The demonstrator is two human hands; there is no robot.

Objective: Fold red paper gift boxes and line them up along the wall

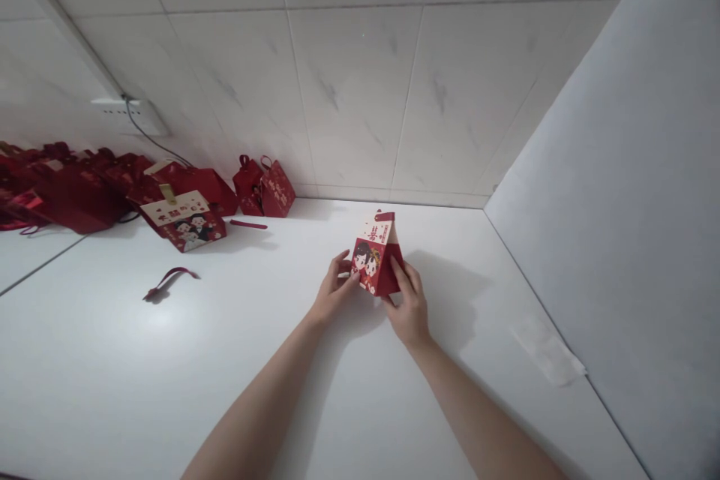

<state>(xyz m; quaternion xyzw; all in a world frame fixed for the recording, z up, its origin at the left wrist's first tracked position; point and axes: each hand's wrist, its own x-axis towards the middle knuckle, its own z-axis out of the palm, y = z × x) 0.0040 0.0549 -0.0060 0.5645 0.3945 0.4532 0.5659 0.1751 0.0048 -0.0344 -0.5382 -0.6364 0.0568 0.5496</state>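
Note:
A small red and cream gift box with a cartoon couple on its front stands upright between my hands on the white table. My left hand grips its left lower edge, thumb at the front corner. Against the red right side press the fingers of my right hand, with the thumb low near the bottom edge. A red band shows at the top of the box. The back of the box and its underside are hidden.
At the left lie a red ribbon strip, a short red strip and a cartoon-printed box. Behind are two red boxes and piled red boxes. A white packet lies by the right partition. A socket strip has a cable.

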